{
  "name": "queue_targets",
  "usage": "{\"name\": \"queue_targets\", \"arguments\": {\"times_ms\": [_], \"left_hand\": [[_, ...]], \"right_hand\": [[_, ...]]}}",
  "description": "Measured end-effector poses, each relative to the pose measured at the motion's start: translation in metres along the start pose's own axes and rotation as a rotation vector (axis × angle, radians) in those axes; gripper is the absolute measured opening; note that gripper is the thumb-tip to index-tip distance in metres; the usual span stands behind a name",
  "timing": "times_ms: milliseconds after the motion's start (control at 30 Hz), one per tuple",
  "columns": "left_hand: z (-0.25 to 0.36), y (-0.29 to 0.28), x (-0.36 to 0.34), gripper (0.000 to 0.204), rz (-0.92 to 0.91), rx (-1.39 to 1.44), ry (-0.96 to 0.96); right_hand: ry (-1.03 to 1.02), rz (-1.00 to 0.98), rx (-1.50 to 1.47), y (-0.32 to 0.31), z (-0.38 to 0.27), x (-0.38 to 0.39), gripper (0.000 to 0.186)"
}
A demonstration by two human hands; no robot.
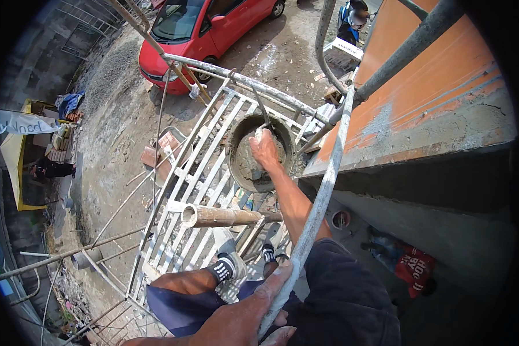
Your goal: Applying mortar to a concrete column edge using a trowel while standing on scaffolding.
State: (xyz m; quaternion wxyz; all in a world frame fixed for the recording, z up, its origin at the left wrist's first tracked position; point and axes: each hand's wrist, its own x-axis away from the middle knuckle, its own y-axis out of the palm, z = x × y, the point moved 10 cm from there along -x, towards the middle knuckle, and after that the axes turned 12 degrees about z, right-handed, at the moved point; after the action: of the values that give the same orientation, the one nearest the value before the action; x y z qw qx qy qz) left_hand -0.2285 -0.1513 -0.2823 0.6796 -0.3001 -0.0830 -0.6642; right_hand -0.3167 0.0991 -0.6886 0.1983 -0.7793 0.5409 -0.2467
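Round, dark, mortar-crusted bucket (233,151) rests on the white slatted metal platform (176,206), up near its far end, beside the wall. Set there, probably, for easy reach. Right hand (263,149) is down inside the rim, fingers curled together, tips whitened; cannot tell whether they are clamped on a tool. A thin, curved dark bar (260,104) meets the bucket by the fingers; bail or tool, unclear.

Bucket contents: wet-looking grey mix (248,167), lumpy, smeared up the inner wall, rim caked.

Left hand (249,305) wraps firmly around a long, pale, mortar-spattered metal pipe (328,179), seemingly to steady the body during the reach.

Outward: hollow, brown, bamboo-like pole (228,217) crossing nearer the feet; orange-painted wall (427,86) to the right; red car (196,46) on the ground beyond.
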Motion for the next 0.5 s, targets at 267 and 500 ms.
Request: {"name": "queue_targets", "arguments": {"times_ms": [267,500], "left_hand": [[-0.001,0.003,-0.001,0.072,-0.008,-0.005,0.040],[-0.001,0.002,0.000,0.072,0.010,0.035,0.029]], "right_hand": [[-0.012,0.011,-0.064,-0.015,0.019,-0.020,0.045],[0.244,-0.029,-0.581,-0.054,-0.009,-0.011,0.040]]}}
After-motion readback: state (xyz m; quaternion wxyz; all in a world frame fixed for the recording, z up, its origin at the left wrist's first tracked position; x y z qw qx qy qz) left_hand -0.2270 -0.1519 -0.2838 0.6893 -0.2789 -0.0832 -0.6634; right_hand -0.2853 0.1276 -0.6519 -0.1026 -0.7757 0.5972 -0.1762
